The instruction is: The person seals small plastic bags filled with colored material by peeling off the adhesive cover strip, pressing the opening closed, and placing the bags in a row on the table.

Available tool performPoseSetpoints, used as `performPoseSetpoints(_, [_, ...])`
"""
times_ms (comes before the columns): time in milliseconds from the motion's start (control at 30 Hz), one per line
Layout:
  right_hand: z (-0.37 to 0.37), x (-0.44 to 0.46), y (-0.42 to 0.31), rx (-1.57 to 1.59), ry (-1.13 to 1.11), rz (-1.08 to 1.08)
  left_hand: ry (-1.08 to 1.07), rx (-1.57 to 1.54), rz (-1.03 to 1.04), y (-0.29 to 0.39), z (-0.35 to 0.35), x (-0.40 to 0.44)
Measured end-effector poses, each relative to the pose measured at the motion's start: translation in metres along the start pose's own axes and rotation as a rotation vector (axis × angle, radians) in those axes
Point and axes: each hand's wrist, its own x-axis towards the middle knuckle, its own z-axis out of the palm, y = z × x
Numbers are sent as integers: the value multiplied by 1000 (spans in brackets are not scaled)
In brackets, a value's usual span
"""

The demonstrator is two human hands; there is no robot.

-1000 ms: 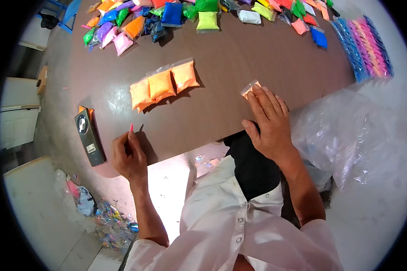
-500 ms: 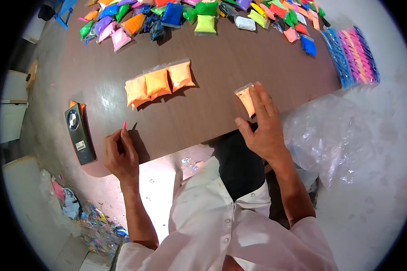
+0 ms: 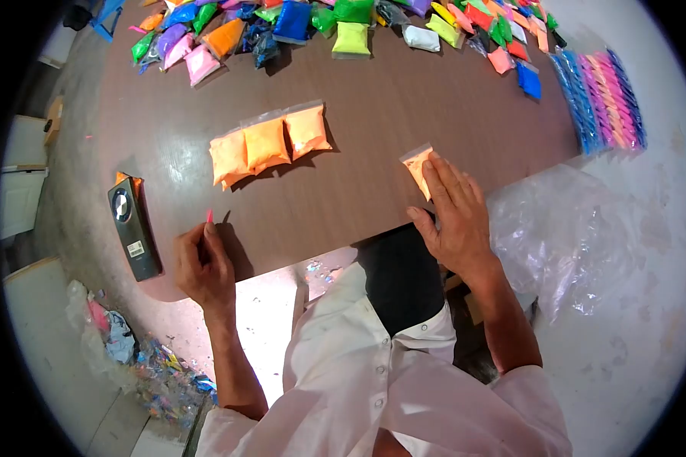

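Note:
My left hand (image 3: 204,266) is closed near the front edge of the table. A small pink pointed piece (image 3: 209,216) sticks up from between its thumb and forefinger; its lower part is hidden. To the right, my right hand (image 3: 461,221) is stretched out, palm down, with its fingertips over the right side of a small clear packet with orange filling (image 3: 417,164). The hand covers part of that packet. Between and beyond my hands, three plump orange packets (image 3: 267,143) lie side by side in a row.
Many coloured packets (image 3: 290,23) are heaped along the far side of the brown table (image 3: 358,99). Bundled blue and pink packs (image 3: 598,99) lie at the right edge. A dark phone-like object (image 3: 133,228) is at the left. Clear plastic (image 3: 564,236) hangs at the right.
My right hand has shifted slightly right and down, leaving a little more of the orange packet showing. The left hand stays nearly still with the pink piece.

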Motion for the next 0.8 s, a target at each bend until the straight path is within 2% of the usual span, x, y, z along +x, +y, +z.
performPoseSetpoints(367, [-7,0,-3,41,21,-19,17,-8,54,-5,2,-1])
performPoseSetpoints(467, [-14,0,-4,151,91,53,3,17,39,0,0,1])
performPoseSetpoints(567, [-21,-5,3,133,64,34,20,-7,26,1,3,0])
performPoseSetpoints(633, [-21,-9,7,79,-15,-92,23,-2,45,2,3,1])
performPoseSetpoints(800, [-8,-12,11,80,5,-87,5,23,46,1,2,0])
